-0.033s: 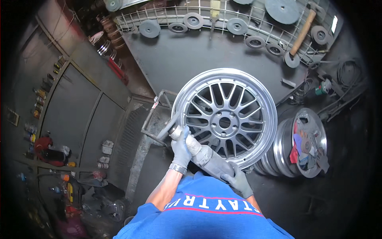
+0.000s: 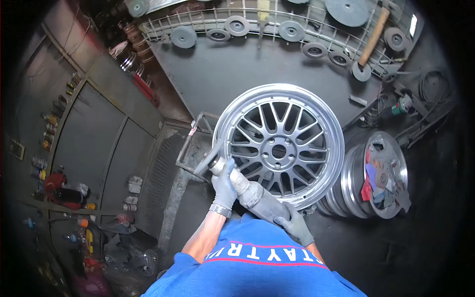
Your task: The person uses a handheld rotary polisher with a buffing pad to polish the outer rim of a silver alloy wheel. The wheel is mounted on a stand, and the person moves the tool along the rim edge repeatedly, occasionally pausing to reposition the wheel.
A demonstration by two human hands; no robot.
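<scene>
Dim workshop, dark grey surfaces, clutter along the left side. Broad grey panel [image 2: 198, 74] ahead; wire rack [image 2: 198, 19] running along its upper edge.

Wheel [image 2: 278, 139], silver, many-spoked, bright-lipped, face up toward the camera, before the panel's lower edge. Second stack of wheels [image 2: 354, 183] just beside it, past the panel's lower right corner; top one tilted, with cloths [image 2: 381, 180] in red, purple and grey lying in it. Metal frame [image 2: 189, 141] near the panel's lower left corner, close against the wheel's left rim.

Grinder [image 2: 260, 198], grey, its body slanting across the wheel's lower left rim. Hammer [image 2: 373, 37], wooden-handled, at the rack's right end. Grey discs [image 2: 292, 30] spaced along the rack's lower edge, one much larger toward the right.

Hands both gloved in grey. Left hand [image 2: 225, 189] wrapped round the grinder's neck, near its head; right hand [image 2: 295, 224] gripping the rear of the body. Grinder's own disc [image 2: 210, 157] seen nearly edge-on, overlapping the wheel's left lip; contact cannot be told. Metallic band [image 2: 220, 210] on the left wrist.
</scene>
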